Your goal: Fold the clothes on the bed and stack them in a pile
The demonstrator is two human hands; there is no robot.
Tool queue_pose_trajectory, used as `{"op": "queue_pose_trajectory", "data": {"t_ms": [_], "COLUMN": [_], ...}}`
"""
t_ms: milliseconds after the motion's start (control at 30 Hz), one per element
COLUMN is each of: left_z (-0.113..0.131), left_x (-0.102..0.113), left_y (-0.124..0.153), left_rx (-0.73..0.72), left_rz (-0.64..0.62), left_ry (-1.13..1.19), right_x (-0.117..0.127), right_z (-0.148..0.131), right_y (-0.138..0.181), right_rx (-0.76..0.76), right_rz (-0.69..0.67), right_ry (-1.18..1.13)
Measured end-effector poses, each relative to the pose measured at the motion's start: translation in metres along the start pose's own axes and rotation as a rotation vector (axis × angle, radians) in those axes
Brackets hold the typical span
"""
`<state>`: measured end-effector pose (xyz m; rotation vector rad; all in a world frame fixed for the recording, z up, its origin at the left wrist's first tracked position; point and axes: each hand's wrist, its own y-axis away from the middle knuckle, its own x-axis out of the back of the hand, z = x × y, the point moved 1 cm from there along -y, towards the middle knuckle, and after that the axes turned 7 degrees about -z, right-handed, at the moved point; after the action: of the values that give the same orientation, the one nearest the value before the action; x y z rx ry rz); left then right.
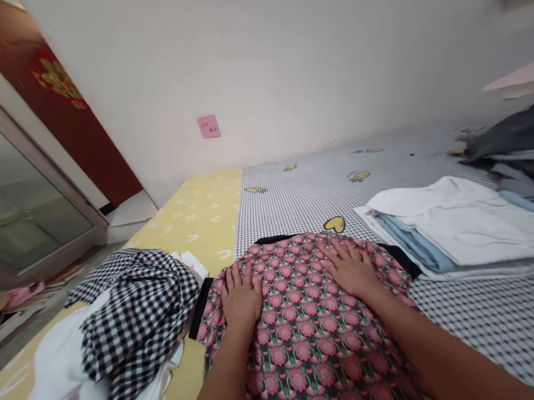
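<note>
A pink and green flower-patterned garment [305, 342] with black trim lies spread on the bed in front of me. My left hand [240, 296] rests flat on its upper left part, fingers stretched out. My right hand [350, 266] lies flat on its upper right part, fingers spread. Neither hand holds anything.
A black and white checked garment [138, 315] lies crumpled on white cloth [61, 380] to the left. Folded white and blue clothes [460, 224] are stacked to the right, with dark clothes [522, 132] behind. The bed has a checked sheet [500, 328] and a yellow sheet [201, 213]. A glass door stands at the far left.
</note>
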<state>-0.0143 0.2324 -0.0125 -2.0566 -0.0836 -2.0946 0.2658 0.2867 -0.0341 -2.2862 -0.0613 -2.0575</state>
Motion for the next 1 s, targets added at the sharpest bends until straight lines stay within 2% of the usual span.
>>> {"op": "queue_pose_trajectory", "data": {"t_ms": [233, 433, 567, 800, 1000], "left_z": [-0.004, -0.01, -0.017, -0.022, -0.025], "left_x": [-0.002, -0.002, 0.003, 0.006, 0.007], "left_y": [-0.025, -0.015, 0.015, 0.09, 0.144], "left_rx": [0.021, -0.005, -0.054, -0.107, -0.064], "left_rz": [0.039, 0.022, 0.004, -0.026, -0.039], "left_ry": [-0.034, -0.084, -0.1, -0.105, -0.102], "right_x": [0.002, 0.006, 0.007, 0.005, 0.003], "right_z": [0.008, 0.012, 0.023, 0.037, 0.045], "right_y": [-0.025, -0.015, 0.017, 0.091, 0.147], "right_rx": [-0.079, -0.049, -0.002, 0.014, 0.046], "right_rz": [0.039, 0.003, -0.006, -0.036, -0.002], "right_ry": [-0.001, 0.03, 0.075, 0.076, 0.07]}}
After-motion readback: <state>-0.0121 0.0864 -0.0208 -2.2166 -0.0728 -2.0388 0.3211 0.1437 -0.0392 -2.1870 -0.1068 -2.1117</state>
